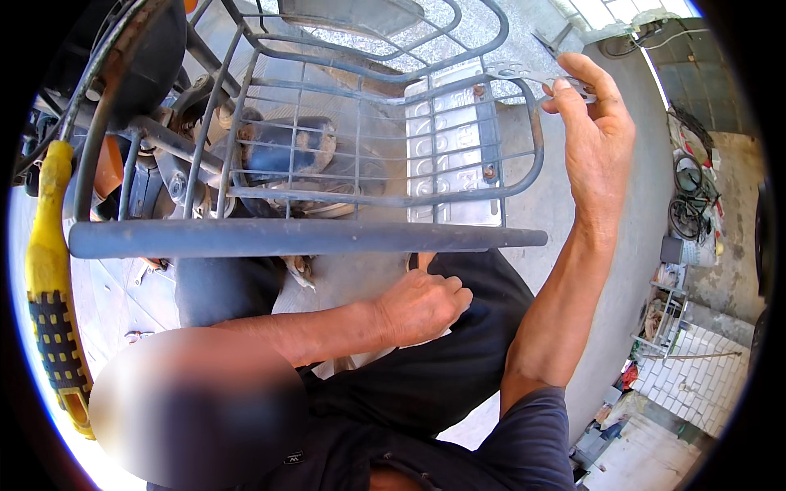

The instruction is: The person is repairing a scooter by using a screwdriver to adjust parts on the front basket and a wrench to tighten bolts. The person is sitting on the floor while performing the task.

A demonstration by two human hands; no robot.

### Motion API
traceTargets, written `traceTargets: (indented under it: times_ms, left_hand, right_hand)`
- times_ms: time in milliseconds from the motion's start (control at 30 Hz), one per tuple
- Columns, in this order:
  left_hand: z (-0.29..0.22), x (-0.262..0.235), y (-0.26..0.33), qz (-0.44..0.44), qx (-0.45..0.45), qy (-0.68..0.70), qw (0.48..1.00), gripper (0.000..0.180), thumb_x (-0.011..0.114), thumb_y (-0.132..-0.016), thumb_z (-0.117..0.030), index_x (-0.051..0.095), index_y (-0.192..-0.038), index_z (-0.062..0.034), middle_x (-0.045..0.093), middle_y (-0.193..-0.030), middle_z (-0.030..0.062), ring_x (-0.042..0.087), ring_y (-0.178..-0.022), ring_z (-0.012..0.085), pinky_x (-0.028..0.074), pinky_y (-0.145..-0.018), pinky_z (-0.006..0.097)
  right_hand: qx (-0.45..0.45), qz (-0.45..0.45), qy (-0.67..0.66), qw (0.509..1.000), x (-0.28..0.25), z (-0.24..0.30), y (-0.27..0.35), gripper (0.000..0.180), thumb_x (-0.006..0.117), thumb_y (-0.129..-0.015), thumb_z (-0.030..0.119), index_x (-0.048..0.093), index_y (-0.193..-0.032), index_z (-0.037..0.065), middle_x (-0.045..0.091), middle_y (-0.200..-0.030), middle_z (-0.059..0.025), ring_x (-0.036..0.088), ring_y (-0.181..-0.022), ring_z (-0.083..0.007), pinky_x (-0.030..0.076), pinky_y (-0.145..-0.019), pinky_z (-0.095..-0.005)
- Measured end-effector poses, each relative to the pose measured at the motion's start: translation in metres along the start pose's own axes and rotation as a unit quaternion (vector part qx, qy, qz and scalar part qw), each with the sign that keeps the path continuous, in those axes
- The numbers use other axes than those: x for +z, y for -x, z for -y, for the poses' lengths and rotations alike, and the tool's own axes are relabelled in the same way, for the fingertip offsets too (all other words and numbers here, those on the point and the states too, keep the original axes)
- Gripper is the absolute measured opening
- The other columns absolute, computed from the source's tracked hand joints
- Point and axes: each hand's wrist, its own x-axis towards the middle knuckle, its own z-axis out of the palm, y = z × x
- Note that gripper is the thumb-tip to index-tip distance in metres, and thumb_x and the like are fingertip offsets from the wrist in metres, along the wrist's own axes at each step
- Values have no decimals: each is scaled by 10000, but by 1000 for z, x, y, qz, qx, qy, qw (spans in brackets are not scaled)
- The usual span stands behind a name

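Note:
My right hand (pixel 596 131) is raised at the right end of a dark metal wire rack (pixel 307 236). Thumb and fingers pinch a flat silver spanner with holes (pixel 514 70), whose far end reaches over the rack's outer bar. Beneath the wires lies a pale embossed metal plate (pixel 446 147), with a dark strip and rusty bolts along its right side. My left hand (pixel 427 309) is closed in a fist over my dark-trousered leg, below the rack's near bar. Whatever its fingers hold, if anything, is hidden.
A yellow handle with black knobbed grip (pixel 51 270) stands close on the left. Behind the rack sits a dark cylinder (pixel 286 147) among vehicle parts. Small metal tools (pixel 141 274) lie on the floor at left. Bicycles (pixel 692 209) and a metal frame (pixel 665 319) stand far right.

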Motion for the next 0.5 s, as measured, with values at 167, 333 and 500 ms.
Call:
traceTargets:
  times_ms: [167, 333, 500]
  left_hand:
    - [0, -4, -4, -38, -5, -1, 999, 174, 710, -887, -106, 551, -836, -58, 543, -742, 91, 646, -668, 284, 529, -574, 413]
    - [-6, -20, -16, -132, -1, 66, 989, 194, 755, -887, -113, 602, -991, -56, 590, -758, 97, 653, -688, 318, 556, -617, 427]
    - [-23, -46, -26, -158, 37, 138, 977, 315, 787, -886, -174, 613, -1121, -57, 628, -782, 80, 656, -677, 316, 545, -602, 432]
  right_hand:
    - [-15, -24, -97, 995, -8, 5, -2, 475, 733, -897, 107, 622, -1348, 6, 717, -1212, -132, 689, -844, -138, 562, -777, -282]
    - [6, 107, -102, 989, -31, 16, -1, 559, 717, -853, 50, 587, -1394, -1, 712, -1172, -142, 630, -818, -125, 564, -711, -275]
    - [-69, 173, -211, 960, -82, 19, 6, 702, 800, -796, 246, 569, -1409, -6, 667, -1112, -184, 586, -741, -111, 484, -497, -196]
